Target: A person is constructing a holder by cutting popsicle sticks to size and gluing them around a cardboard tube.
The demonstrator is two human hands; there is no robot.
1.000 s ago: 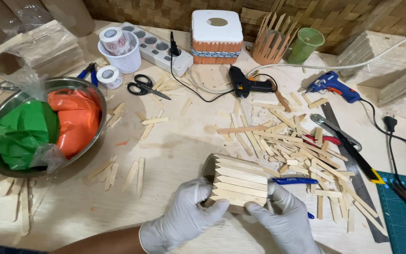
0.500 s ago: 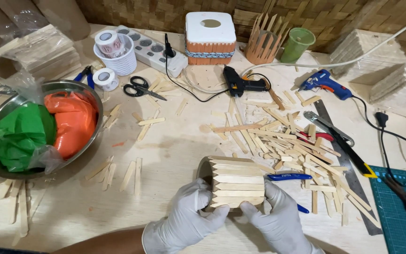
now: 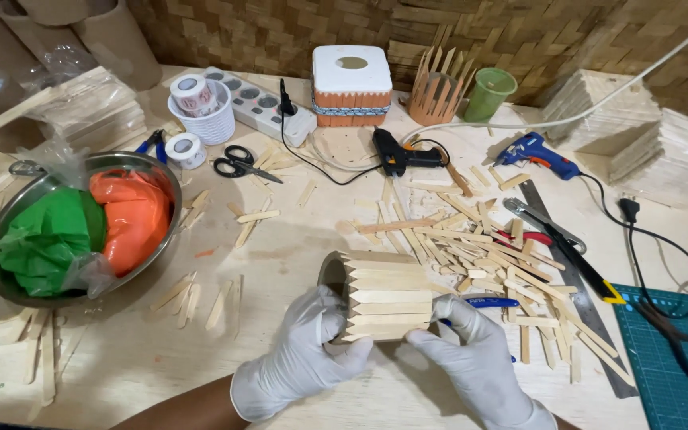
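Both hands, left (image 3: 300,362) and right (image 3: 475,358), grasp stick-clad tube (image 3: 380,296), lower centre | risk: squeezing could loosen sticks | loose sticks (image 3: 479,247) alongside could snag.

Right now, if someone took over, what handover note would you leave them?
Left hand: gloved, gripping the open end of the stick-clad holder.
Right hand: gloved, steadying the holder's other end.
Holder: lying on its side on the table, just in front of the person.
Loose sticks: piled right of the holder; black glue gun and blue glue gun lie beyond.
Done: the visible side is covered with pointed sticks.
Left: the far side is hidden, so check its coverage; neither glue gun is in hand.
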